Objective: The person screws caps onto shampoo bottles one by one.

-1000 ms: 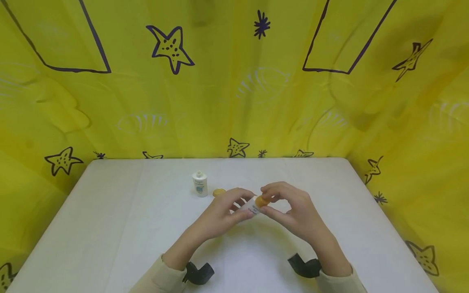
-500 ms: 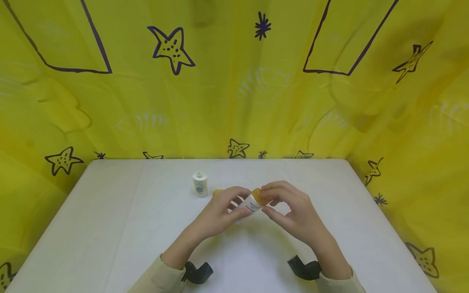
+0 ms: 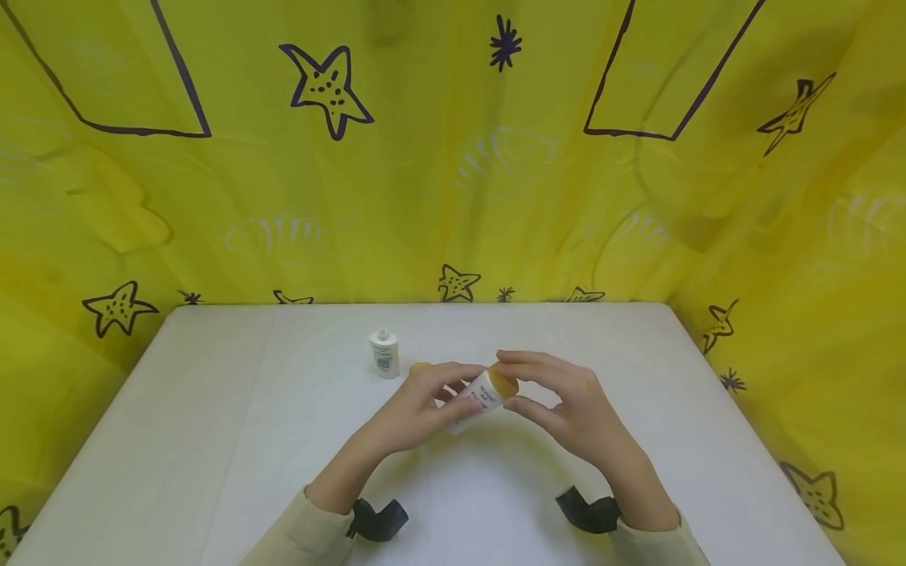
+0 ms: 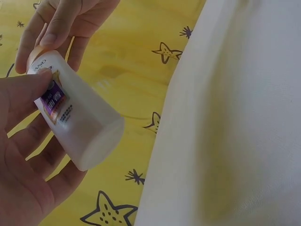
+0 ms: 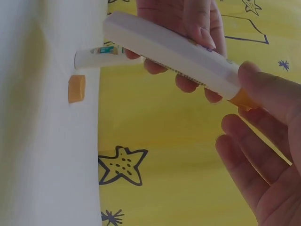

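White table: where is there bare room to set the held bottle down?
The white table is bare between the left hand and its left edge, and between the right hand and its right edge. Crowded: the middle, around the standing bottle, loose orange cap and held bottle.

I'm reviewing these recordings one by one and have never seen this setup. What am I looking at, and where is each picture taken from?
There is no machine here: a person works bare-handed. The wide picture comes from a camera on the head; the two close ones come from cameras on the left and right wrists. The left hand grips a tilted white plastic bottle, while the right hand pinches its orange plastic cap. On the white-covered table are a second white plastic bottle, upright and uncapped, and a small loose orange cap. A yellow sheet with dark star drawings hangs behind.
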Available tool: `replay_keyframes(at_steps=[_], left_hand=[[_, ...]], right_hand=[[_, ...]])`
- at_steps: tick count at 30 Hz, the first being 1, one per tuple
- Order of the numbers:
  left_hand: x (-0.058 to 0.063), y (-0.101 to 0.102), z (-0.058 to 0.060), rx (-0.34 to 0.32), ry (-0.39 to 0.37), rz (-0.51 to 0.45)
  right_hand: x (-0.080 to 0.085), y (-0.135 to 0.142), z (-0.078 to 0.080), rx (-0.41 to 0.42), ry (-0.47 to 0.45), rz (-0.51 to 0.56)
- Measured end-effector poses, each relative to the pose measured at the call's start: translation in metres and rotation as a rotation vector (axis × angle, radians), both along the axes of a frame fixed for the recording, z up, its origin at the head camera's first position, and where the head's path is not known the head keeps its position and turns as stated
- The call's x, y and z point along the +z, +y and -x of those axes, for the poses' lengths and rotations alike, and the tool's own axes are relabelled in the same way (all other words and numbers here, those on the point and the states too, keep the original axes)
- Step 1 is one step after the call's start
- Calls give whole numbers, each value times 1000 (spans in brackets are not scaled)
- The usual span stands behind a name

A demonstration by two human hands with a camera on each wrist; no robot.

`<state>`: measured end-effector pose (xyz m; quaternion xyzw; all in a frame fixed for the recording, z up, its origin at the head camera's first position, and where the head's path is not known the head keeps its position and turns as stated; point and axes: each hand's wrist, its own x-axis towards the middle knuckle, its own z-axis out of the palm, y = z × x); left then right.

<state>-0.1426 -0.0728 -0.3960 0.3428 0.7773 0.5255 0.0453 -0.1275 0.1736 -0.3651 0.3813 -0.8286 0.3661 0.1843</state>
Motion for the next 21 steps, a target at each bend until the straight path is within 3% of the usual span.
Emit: replay_keyframes(at_steps=[10,21], left_hand=[[-1,-2,1,-115,-28,-42],[-4,5,-4,-94,-2,-73]], right_hand=[[-1,-1,1,78,4,58],[-7,0,7,144,49,167]])
